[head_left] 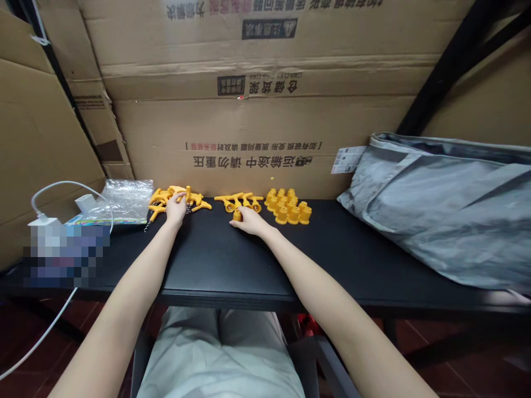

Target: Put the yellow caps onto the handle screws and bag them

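My left hand (pixel 176 209) is closed on a yellow corkscrew handle (pixel 188 193) that stands up from its fingers, beside a pile of yellow corkscrew handles (pixel 159 210) with thin metal spirals. In my right hand (pixel 249 221) is a yellow plastic cup (pixel 237 215), pinched between the fingers just above the table. Behind that hand lies a row of yellow corkscrews fitted with cups (pixel 229 205), their open ends toward me. Several more yellow cups (pixel 292 214) stand grouped to the right of the hand.
A black table (pixel 224 265) runs across in front of a cardboard wall (pixel 257 121). At the left are a clear plastic bag (pixel 128 199), a white charger (pixel 45 229) with a cable, and a blurred-out object. A grey fabric bag (pixel 448 210) fills the right side.
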The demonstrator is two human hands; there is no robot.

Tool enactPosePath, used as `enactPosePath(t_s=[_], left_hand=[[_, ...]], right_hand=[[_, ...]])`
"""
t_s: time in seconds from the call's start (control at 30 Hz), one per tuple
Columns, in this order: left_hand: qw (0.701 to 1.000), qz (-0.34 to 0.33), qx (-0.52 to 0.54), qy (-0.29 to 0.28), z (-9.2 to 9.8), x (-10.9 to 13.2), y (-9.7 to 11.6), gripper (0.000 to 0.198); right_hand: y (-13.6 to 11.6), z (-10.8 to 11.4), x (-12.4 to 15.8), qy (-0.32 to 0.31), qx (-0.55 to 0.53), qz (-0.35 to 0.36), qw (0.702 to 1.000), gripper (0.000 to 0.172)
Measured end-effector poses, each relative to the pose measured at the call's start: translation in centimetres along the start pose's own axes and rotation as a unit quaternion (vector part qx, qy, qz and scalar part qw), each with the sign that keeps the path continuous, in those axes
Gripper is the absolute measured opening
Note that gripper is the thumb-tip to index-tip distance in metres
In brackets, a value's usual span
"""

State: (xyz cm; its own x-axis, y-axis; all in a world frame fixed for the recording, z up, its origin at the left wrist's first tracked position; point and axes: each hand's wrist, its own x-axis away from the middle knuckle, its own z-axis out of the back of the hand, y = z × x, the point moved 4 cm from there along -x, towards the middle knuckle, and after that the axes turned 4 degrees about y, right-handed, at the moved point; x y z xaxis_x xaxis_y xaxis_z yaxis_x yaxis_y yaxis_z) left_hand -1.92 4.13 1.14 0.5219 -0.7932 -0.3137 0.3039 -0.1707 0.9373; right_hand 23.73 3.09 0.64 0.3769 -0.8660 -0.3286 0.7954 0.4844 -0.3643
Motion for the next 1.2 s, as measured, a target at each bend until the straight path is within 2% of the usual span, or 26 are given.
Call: enactPosePath(t_s=[0.07, 0.17, 0.27, 0.4, 0.5, 0.7, 1.0, 1.2], left_hand=[[0.991, 0.073, 0.112, 0.008, -0.4, 0.2, 0.1, 0.032], [0.967, 0.13, 0.22, -0.007, -1.0, 0.8, 1.1, 0.033], [0.941, 0.148, 0.302, -0.039, -1.5, 1.6, 2.2, 0.035], [0.914, 0.125, 0.372, -0.098, -2.3, 2.5, 3.0, 0.034], [0.914, 0.109, 0.365, -0.137, -3.0, 3.0, 2.8, 0.026], [0.941, 0.093, 0.277, -0.173, -4.3, 4.0, 1.4, 0.02], [0.954, 0.059, 0.267, -0.122, -4.4, 4.0, 0.8, 0.026], [0.954, 0.042, 0.274, -0.111, -4.5, 4.0, 0.8, 0.028]], right_hand=[[0.0, 0.0, 0.0, 0.004, 0.0, 0.006, 1.0, 0.02], [0.0, 0.0, 0.0, 0.017, -0.004, 0.009, 1.0, 0.018], [0.1, 0.0, -0.1, 0.027, -0.011, 0.012, 0.999, 0.019], [0.1, 0.0, -0.4, 0.038, -0.003, 0.034, 0.999, 0.025], [-0.1, -0.1, -0.5, 0.047, -0.003, 0.061, 0.997, 0.026], [-0.8, -0.3, -0.4, 0.062, 0.004, 0.118, 0.991, 0.022], [-1.6, -0.1, 0.0, 0.05, -0.04, 0.149, 0.987, 0.02], [-2.2, 0.3, 0.3, 0.038, -0.027, 0.126, 0.991, 0.02]])
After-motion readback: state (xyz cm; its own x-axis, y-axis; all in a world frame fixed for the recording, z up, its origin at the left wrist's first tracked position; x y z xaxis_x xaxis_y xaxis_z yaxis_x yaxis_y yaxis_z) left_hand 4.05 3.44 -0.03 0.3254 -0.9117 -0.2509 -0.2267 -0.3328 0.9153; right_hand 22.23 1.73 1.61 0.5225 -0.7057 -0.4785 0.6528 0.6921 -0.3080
